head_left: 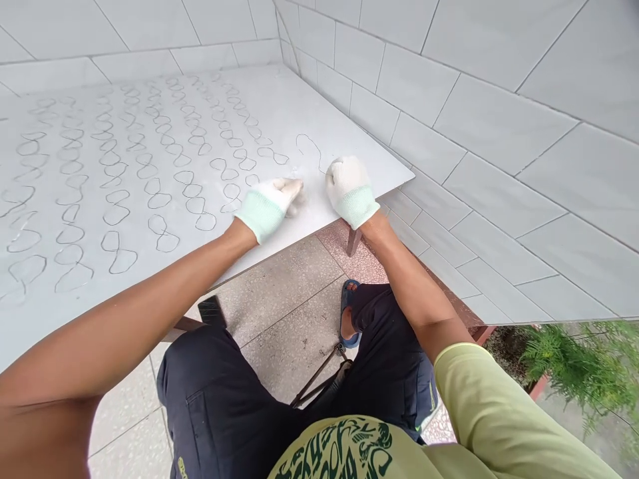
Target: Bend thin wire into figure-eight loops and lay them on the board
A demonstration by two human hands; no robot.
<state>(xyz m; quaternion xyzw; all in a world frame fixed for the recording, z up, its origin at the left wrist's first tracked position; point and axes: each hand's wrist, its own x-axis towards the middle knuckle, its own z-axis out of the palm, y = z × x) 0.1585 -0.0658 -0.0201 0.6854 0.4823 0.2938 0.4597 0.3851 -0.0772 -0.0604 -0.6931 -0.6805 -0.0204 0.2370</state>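
My left hand (279,199), in a white glove with a mint cuff, is closed, thumb and fingers together, just over the white board (319,206). What it pinches, if anything, is hidden. My right hand (348,183), gloved the same way, is curled into a fist near the board's right front edge. A thin dark wire (315,148) curves across the board and runs into this fist; its end there is hidden. Left of my hands, many thin figure-eight wire loops (194,199) lie in rows across the board.
Grey tiled walls (449,126) border the board at the back and right. Below its front edge are a brown wooden leg (353,241), a speckled tile floor (284,293) and my foot in a blue sandal (345,313). Green plants (574,359) grow at lower right.
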